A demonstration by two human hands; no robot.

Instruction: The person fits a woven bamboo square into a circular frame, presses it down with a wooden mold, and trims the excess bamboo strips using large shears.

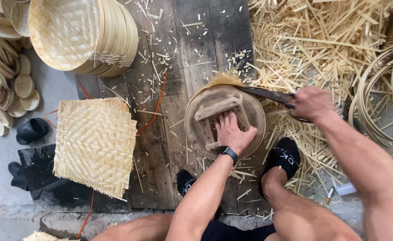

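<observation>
A black smartwatch (pixel 227 152) is worn on the left wrist. Both arms are left bare. Black socks (pixel 285 156) with white lettering are worn.
</observation>
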